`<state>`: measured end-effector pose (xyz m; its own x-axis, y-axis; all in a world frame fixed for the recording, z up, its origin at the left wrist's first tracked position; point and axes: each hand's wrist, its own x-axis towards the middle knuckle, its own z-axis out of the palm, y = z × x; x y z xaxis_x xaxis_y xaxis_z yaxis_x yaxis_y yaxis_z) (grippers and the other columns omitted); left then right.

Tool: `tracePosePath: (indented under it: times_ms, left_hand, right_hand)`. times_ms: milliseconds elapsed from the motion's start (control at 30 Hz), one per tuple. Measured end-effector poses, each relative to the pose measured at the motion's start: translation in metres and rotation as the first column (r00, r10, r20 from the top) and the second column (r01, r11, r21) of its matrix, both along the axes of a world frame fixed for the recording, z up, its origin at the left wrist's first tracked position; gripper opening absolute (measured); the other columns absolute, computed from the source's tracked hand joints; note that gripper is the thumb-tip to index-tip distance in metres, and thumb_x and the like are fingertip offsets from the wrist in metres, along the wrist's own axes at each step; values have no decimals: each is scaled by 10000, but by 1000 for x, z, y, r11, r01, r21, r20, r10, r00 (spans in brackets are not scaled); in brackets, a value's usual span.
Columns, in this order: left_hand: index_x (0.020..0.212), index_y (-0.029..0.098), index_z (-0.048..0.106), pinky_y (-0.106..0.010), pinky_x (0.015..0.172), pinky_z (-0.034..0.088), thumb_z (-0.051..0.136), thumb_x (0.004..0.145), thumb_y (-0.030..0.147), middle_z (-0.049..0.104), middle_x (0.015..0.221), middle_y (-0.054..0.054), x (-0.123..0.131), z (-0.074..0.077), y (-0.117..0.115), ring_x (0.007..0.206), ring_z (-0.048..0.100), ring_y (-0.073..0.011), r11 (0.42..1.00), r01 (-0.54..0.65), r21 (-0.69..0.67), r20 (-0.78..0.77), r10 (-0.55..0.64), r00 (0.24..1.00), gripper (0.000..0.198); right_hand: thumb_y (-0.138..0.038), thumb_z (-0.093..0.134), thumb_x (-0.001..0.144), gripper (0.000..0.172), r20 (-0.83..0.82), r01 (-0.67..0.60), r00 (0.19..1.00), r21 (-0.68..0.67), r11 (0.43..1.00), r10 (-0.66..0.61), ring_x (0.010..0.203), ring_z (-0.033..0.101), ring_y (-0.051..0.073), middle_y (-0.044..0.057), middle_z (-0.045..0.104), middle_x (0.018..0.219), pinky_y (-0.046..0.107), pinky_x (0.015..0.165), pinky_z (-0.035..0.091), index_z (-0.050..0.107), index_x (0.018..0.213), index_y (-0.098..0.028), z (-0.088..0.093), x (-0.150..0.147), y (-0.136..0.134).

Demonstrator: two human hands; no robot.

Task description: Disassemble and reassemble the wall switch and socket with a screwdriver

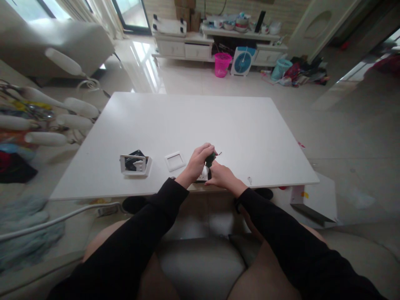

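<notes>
From the middle of the white table (pixel 193 118), a stack of white and black parts (pixel 133 163) is seen at eight o'clock, a loose white frame (pixel 175 161) at seven. At six, a green-handled tool (pixel 210 159) is gripped by the left hand (pixel 200 158); a white-faced socket (pixel 202 175) is held near the edge by the right hand (pixel 221 175). Tool work is seemingly in hand; a steady socket is probably called for. Open room is offered toward twelve.
</notes>
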<state>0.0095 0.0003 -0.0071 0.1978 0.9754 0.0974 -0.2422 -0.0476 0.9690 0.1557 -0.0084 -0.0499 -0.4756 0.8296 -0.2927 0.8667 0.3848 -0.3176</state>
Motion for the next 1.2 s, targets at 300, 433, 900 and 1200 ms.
tracePosePath:
  times_ms: [300,433,900,1200]
  left_hand:
    - [872,222,542,-272,595,408,526,946,594,539,590,36,2,0,1,565,488,-129,998,-3,-66,164,14,986,380]
    - [801,209,511,-261,632,420,652,875,538,585,690,18,4,1,-1,642,519,-118,999,29,-44,123,-23,992,366]
    - [846,219,524,-267,598,401,623,918,586,592,644,24,4,0,-2,594,509,-117,996,84,-35,144,-78,986,388]
    - [744,175,642,-281,636,435,677,880,627,612,691,-18,0,10,0,663,561,-132,997,75,-17,-19,-75,997,474]
  right_hand:
    - [-486,913,759,722,-4,-1,1000,8,1000,1,1189,690,338,175,622,1355,385,931,581,587,1311,-155,0,-1,-2]
    - [-496,912,761,755,-4,17,1000,6,1000,-17,1161,702,334,163,650,1318,389,923,586,570,1347,-164,0,-1,-2]
    - [-516,903,764,679,10,20,1000,0,1000,-20,1119,727,365,182,687,1246,416,880,605,633,1263,-144,-2,-2,-1]
    - [-484,903,772,716,-7,17,1000,-7,1000,-17,1167,713,346,166,667,1325,395,924,587,588,1336,-176,1,-1,-3]
